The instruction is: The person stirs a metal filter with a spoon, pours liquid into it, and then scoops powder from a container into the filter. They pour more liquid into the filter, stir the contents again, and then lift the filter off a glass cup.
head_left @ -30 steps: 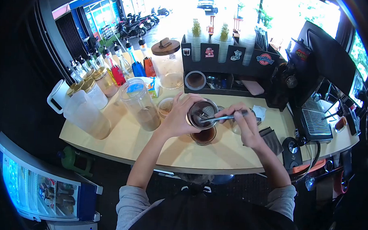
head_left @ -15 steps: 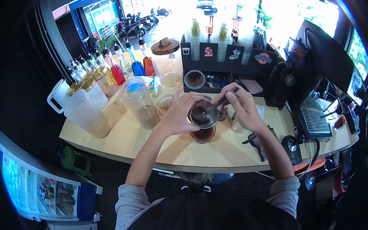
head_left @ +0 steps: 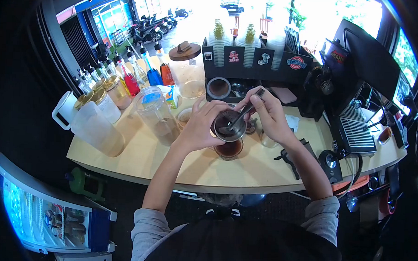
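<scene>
My left hand [head_left: 198, 124] is wrapped round a small shiny cup [head_left: 239, 132], tilted so its mouth faces me. Dark brown contents show inside. With closed fingers my right hand [head_left: 271, 115] grips a dark-handled spoon [head_left: 244, 109], its bowl inside the cup. Just beneath the cup, a clear glass [head_left: 229, 151] of dark brown liquid stands on the wooden counter [head_left: 194, 169]. Left of my left hand is a tall clear jar [head_left: 161, 126] with brown powder and a blue item inside. A small container [head_left: 183, 116] is partly hidden behind that hand.
A cloudy plastic pitcher [head_left: 98, 129] and lidded jars stand at left, with coloured syrup bottles [head_left: 153, 75] behind. A black organizer [head_left: 257, 58] holding stacked cups lines the back. On the right are a black tool [head_left: 291, 161] and a coffee machine [head_left: 358, 135].
The spoon has become more upright and its bowl has shifted within the cup. My right hand has moved slightly up and left. My left hand keeps its hold on the cup.
</scene>
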`<state>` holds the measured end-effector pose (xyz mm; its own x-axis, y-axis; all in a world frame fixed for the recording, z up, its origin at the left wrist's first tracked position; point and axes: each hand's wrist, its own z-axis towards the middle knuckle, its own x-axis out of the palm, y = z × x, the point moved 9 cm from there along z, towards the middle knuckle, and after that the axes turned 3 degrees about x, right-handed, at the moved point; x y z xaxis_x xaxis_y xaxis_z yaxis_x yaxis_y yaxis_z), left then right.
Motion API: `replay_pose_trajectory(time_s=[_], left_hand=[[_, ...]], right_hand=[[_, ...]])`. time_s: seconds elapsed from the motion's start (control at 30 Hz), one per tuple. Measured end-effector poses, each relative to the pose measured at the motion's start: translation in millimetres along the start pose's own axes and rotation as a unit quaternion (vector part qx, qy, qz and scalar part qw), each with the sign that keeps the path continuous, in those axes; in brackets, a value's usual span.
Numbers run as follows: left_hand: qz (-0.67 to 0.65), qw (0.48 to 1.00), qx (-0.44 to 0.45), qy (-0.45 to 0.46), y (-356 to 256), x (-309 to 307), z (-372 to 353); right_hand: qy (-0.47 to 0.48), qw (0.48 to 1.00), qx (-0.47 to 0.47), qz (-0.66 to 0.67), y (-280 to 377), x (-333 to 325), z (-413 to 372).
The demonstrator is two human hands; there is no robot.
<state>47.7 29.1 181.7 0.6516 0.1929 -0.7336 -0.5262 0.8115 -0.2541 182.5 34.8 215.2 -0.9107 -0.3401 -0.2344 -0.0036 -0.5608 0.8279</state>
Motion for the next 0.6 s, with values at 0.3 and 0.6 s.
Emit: replay_pose_trajectory(time_s=[0.3,0.6], left_hand=[[-0.006,0.999,-0.04,-0.025,13.4,-2.2,0.5],[-0.036,0.995,-0.086,-0.045,21.1,-8.8,0.1]], right_hand=[[-0.154,0.976,-0.019,0.154,-0.2,-51.5,-28.1],[-0.238,0.968,-0.076,-0.03,-5.6,-74.4,-81.4]])
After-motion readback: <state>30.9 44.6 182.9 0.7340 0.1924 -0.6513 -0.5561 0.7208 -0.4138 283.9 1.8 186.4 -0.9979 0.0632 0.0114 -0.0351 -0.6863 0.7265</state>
